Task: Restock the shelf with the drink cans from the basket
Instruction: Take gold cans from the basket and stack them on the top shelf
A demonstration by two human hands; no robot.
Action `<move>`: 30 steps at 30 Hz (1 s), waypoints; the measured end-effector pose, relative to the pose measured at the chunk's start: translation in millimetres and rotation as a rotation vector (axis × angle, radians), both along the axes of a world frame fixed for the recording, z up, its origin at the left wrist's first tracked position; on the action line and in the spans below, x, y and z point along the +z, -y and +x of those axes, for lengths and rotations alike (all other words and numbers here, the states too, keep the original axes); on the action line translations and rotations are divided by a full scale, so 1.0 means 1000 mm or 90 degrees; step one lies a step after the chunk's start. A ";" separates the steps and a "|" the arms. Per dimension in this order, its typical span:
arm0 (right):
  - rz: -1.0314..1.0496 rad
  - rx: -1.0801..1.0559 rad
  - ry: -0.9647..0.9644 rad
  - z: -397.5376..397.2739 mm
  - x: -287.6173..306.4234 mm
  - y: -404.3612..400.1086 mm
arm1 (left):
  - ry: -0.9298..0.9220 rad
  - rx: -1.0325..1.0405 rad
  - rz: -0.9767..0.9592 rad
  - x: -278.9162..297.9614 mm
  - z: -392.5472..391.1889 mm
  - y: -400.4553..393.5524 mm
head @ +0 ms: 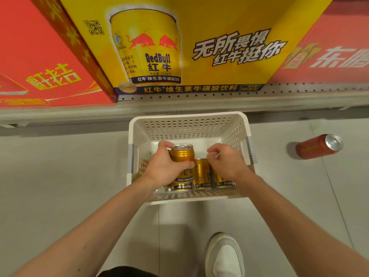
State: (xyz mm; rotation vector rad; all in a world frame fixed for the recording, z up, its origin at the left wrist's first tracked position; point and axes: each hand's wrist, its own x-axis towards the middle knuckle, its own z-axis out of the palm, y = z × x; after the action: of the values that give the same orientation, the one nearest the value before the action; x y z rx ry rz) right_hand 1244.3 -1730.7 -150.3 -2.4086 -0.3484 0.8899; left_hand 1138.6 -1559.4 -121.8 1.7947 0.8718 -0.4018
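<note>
A white perforated basket (189,124) stands on the floor below the shelf (199,100). My left hand (161,168) is wrapped around a gold Red Bull can (182,154), held upright above the basket's near side. More gold cans (201,172) stand in the basket beneath it, partly hidden by my hands. My right hand (225,160) hovers over those cans with its fingers curled; whether it touches one is hidden.
A large yellow Red Bull carton (199,41) sits on the shelf, between a red carton (40,56) on the left and another red carton (329,56) on the right. A red can (317,146) lies on the grey floor to the right. My white shoe (225,256) is below.
</note>
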 end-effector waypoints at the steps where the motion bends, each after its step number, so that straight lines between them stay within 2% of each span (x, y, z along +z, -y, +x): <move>1: -0.028 0.063 0.031 0.000 -0.004 -0.004 | 0.025 0.011 0.006 0.004 -0.001 -0.006; 3: -0.075 0.169 0.054 -0.002 -0.011 -0.011 | 0.060 0.020 0.005 0.010 -0.003 -0.015; 5: -0.109 0.216 0.056 -0.005 -0.017 -0.015 | 0.076 0.021 -0.002 0.014 -0.006 -0.023; 12: -0.066 0.142 -0.018 -0.010 -0.012 -0.014 | 0.098 0.022 0.026 0.017 -0.014 -0.035; 18: -0.078 0.158 -0.035 -0.022 -0.002 -0.019 | 0.105 0.011 0.039 0.021 -0.018 -0.039; 22: -0.021 0.110 -0.062 -0.026 -0.002 -0.014 | 0.112 0.013 0.044 0.026 -0.021 -0.040; 24: 0.051 0.037 -0.105 -0.023 0.005 -0.010 | 0.124 0.023 0.046 0.032 -0.023 -0.041; 27: 0.144 -0.080 -0.147 -0.018 0.027 -0.010 | 0.163 0.057 0.045 0.047 -0.024 -0.042; 30: 0.233 -0.142 -0.134 -0.015 0.059 -0.008 | 0.197 0.098 0.031 0.072 -0.026 -0.041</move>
State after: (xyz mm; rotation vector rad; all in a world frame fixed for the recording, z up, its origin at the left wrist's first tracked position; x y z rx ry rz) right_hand 1229.0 -1722.9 -91.0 -1.9548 -0.1418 0.8826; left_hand 1112.6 -1517.9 -49.7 1.7602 0.7987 -0.0023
